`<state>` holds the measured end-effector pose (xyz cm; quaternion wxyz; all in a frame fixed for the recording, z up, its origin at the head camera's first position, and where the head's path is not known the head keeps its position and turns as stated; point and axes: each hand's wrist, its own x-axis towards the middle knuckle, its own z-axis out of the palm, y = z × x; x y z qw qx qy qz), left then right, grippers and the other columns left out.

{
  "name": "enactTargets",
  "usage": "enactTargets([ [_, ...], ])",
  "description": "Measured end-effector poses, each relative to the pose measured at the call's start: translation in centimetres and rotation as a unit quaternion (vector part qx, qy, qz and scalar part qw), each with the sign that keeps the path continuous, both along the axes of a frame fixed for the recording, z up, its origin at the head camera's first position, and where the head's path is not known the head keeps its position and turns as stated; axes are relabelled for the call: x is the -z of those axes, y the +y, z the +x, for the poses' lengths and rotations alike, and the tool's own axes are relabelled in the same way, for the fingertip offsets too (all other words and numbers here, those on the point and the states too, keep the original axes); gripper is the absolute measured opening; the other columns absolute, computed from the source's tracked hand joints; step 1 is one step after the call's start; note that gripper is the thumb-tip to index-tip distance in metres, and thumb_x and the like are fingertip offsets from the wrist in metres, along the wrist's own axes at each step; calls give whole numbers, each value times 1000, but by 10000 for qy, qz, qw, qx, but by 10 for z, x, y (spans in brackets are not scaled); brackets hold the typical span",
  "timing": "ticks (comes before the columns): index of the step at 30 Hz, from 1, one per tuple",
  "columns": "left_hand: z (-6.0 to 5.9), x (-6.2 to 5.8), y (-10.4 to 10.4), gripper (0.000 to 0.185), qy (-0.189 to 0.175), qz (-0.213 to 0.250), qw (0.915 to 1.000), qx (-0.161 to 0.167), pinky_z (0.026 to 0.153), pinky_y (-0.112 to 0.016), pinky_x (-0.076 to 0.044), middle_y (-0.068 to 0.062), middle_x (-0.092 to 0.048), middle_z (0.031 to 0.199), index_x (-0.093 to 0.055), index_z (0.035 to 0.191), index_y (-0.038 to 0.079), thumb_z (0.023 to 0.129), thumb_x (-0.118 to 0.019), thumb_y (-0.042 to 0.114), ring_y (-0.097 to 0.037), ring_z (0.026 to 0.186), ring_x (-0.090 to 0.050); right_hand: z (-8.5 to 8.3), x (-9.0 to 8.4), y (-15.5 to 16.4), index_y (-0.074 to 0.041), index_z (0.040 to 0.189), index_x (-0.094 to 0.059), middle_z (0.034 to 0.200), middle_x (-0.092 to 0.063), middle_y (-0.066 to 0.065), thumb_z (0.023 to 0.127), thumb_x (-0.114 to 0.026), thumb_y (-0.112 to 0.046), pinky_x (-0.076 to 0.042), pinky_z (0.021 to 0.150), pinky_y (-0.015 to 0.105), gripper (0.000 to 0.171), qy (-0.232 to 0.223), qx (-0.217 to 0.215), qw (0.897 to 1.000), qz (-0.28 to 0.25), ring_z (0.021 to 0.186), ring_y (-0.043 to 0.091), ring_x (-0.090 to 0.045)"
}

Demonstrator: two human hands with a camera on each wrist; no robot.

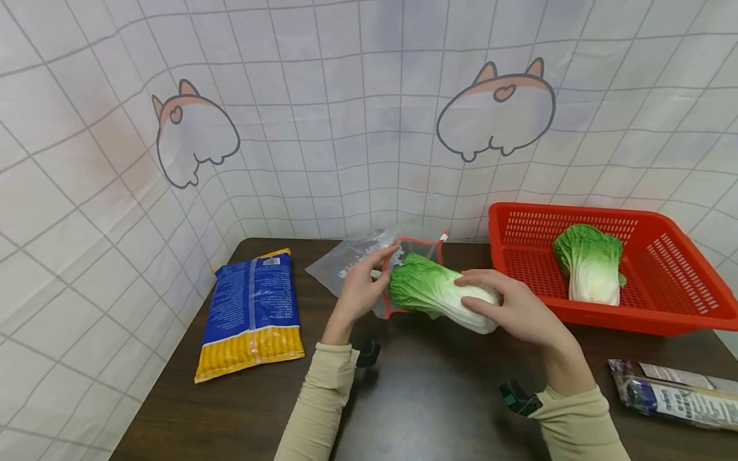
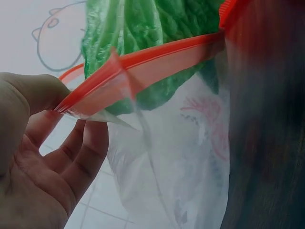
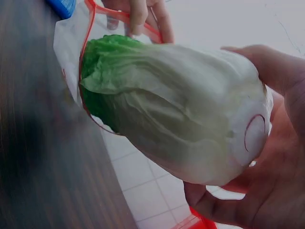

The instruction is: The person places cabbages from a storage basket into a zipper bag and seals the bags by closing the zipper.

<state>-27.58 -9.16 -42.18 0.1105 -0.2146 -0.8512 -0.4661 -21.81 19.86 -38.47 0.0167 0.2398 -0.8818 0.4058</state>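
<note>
My right hand (image 1: 513, 306) grips a napa cabbage (image 1: 441, 288) by its white base, fingers curled round it. The cabbage lies tilted, its green leafy end pointing left into the mouth of a clear zip bag (image 1: 340, 262) with a red zip edge. With thumb and fingers my left hand (image 1: 362, 288) pinches the bag's red rim (image 2: 90, 90), as the left wrist view shows. In the right wrist view the leafy tip (image 3: 102, 71) is inside the bag's opening, while the white base (image 3: 248, 133) stays outside in the right palm.
A red plastic basket (image 1: 680, 314) at the right holds a second napa cabbage (image 1: 594, 266). At the left lies a blue and yellow packet (image 1: 250, 314). Purple and clear packages (image 1: 674, 394) lie at the right front of the dark table (image 1: 426, 410). A tiled-pattern cloth (image 1: 346, 128) hangs behind.
</note>
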Motion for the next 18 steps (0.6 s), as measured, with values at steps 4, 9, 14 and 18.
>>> enactTargets([
  [4, 1, -1, 1, 49, 100, -67, 9998, 130, 58, -27, -46, -7, -60, 134, -57, 139, 19, 95, -54, 0, -19, 81, -61, -1, -1, 1, -23, 124, -66, 126, -61, 4, 94, -66, -32, -46, 84, 38, 32, -200, 370, 9991, -72, 109, 21, -54],
  [9, 2, -3, 5, 48, 293, -344, 9986, 280, 62, -28, -48, -10, -65, 120, -58, 138, 15, 93, -54, -2, -17, 76, -56, -1, -4, 0, -19, 129, -63, 125, -61, 9, 96, -62, -37, -43, 83, 40, 38, -423, 778, 9958, -237, 106, 25, -52],
  [14, 4, -5, 8, 50, 279, -457, 9979, 352, 60, -25, -47, -6, -67, 109, -58, 138, 16, 92, -54, -3, -16, 70, -53, -1, -5, -3, -17, 130, -63, 124, -61, 11, 96, -62, -39, -43, 82, 39, 40, -553, 817, 9947, -290, 105, 26, -51],
  [18, 5, -6, 10, 50, 200, -467, 9978, 420, 59, -24, -47, -4, -66, 103, -58, 138, 18, 92, -55, -2, -14, 65, -53, -1, -4, -6, -19, 128, -63, 123, -61, 9, 95, -62, -39, -44, 81, 39, 39, -643, 706, 9951, -273, 104, 25, -52],
])
